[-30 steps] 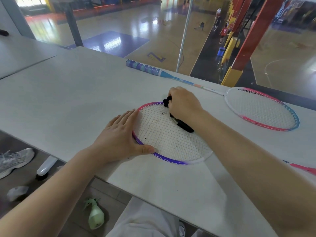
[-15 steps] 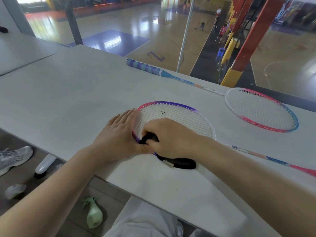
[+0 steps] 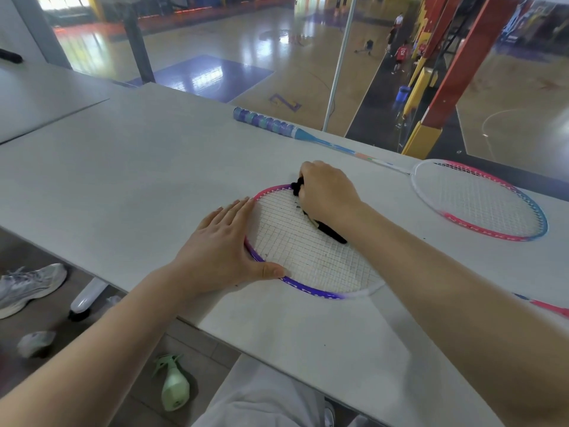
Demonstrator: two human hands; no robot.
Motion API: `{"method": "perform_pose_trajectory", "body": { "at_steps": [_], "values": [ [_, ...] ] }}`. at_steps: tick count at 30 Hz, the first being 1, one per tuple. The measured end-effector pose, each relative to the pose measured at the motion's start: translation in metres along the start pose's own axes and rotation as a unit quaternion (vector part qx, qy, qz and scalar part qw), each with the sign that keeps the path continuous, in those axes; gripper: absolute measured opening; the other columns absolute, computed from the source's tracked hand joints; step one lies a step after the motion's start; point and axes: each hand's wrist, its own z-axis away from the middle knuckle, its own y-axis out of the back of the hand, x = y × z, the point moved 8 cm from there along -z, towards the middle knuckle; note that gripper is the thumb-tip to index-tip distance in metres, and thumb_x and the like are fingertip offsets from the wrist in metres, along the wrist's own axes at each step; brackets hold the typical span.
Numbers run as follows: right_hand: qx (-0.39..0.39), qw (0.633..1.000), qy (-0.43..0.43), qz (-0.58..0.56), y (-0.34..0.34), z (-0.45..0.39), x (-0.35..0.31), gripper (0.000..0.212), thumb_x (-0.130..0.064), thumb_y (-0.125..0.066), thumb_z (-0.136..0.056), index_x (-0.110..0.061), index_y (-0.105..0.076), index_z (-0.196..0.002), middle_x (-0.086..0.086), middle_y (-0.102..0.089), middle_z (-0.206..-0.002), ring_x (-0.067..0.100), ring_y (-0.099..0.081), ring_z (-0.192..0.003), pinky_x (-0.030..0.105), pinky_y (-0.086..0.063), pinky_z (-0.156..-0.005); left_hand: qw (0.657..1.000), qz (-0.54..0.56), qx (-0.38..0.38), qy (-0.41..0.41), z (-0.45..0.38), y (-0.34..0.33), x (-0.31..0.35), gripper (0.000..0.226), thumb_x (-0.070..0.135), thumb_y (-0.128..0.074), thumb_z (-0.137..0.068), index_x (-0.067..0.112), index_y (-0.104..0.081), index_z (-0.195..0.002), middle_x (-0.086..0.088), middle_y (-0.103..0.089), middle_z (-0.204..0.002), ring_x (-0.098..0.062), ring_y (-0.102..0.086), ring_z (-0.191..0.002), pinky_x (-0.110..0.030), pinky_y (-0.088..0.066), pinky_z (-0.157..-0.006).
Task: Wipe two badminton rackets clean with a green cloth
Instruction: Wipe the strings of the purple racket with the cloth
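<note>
Surface: long pale grey counter (image 3: pixel 129 167), matte, seam line at far left. Runs along a glass wall overlooking a glossy indoor sports court (image 3: pixel 246 47) w/ a purple painted zone, red/yellow pillars (image 3: pixel 455 66), a few small figures far off.

Near racket (image 3: pixel 308 257) lies flat on counter, purple/pink frame, head in front of the person. Left hand (image 3: pixel 221 251) flat, fingers together, palm down on the frame's left rim, thumb along the near rim. Right hand (image 3: pixel 326 195) closed around a bunched cloth (image 3: pixel 329 232), pressing it on the strings at the far rim — cloth reads black here, not green; most of it hidden under the fist. Dark specks on strings near it.

Second racket (image 3: pixel 480 201) flat at far right, pink/blue frame, blue grip (image 3: pixel 264 123) pointing left, apart from the first.

Near racket's shaft hidden by right forearm; only a pink/blue bit (image 3: pixel 545 306) shows at right edge, cut off.

Below counter: green spray bottle (image 3: pixel 174 386) on floor, grey sneaker (image 3: pixel 27 288), a white table leg (image 3: pixel 86 298), pale blurred lump — can't ID.
</note>
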Motion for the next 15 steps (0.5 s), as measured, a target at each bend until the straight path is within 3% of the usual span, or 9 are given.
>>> {"method": "perform_pose_trajectory", "body": {
  "at_steps": [5, 7, 9, 10, 15],
  "values": [
    [-0.048, 0.992, 0.089, -0.072, 0.002, 0.041, -0.041, 0.003, -0.022, -0.055, -0.093, -0.020, -0.055, -0.090, -0.003, -0.056, -0.089, 0.015, -0.055, -0.081, 0.025, -0.040, -0.065, 1.000, 0.013, 0.009, 0.000, 0.000, 0.003, 0.001, 0.144, 0.105, -0.025, -0.041, 0.024, 0.002, -0.156, 0.008, -0.005, -0.164, -0.007, -0.001, -0.150, -0.028, -0.002, -0.122],
    [-0.075, 0.980, 0.151, -0.109, 0.004, 0.065, -0.069, 0.012, -0.020, -0.057, -0.089, -0.027, -0.051, -0.081, -0.009, -0.054, -0.083, 0.012, -0.053, -0.077, 0.023, -0.037, -0.062, 0.999, 0.032, 0.022, 0.001, 0.001, 0.004, 0.003, 0.146, 0.104, -0.030, -0.038, 0.023, -0.003, -0.157, 0.009, -0.009, -0.164, -0.004, -0.002, -0.149, -0.025, -0.002, -0.120],
    [-0.109, 0.968, 0.181, -0.136, 0.002, 0.078, -0.084, 0.003, -0.019, -0.057, -0.087, -0.022, -0.058, -0.087, -0.007, -0.061, -0.088, 0.014, -0.055, -0.080, 0.028, -0.045, -0.068, 0.998, 0.048, 0.034, 0.009, 0.003, 0.006, 0.005, 0.139, 0.093, -0.034, -0.041, 0.021, -0.004, -0.156, 0.009, -0.009, -0.164, -0.002, -0.003, -0.148, -0.021, 0.001, -0.118],
    [-0.118, 0.965, 0.185, -0.142, 0.001, 0.079, -0.085, 0.009, -0.019, -0.057, -0.087, -0.019, -0.063, -0.094, -0.004, -0.065, -0.092, 0.015, -0.057, -0.083, 0.030, -0.047, -0.073, 0.998, 0.050, 0.035, 0.010, 0.003, 0.006, 0.005, 0.137, 0.091, -0.034, -0.042, 0.021, -0.004, -0.156, 0.009, -0.009, -0.164, -0.001, -0.002, -0.148, -0.021, 0.001, -0.118],
    [-0.071, 0.975, 0.175, -0.119, 0.004, 0.059, -0.070, 0.012, -0.020, -0.056, -0.091, -0.020, -0.061, -0.102, -0.006, -0.061, -0.100, 0.012, -0.054, -0.087, 0.026, -0.045, -0.075, 0.999, 0.041, 0.019, 0.002, 0.000, 0.004, 0.002, 0.148, 0.107, -0.027, -0.034, 0.027, -0.004, -0.156, 0.011, -0.010, -0.163, -0.004, -0.001, -0.149, -0.028, -0.005, -0.122]
  ]
}}
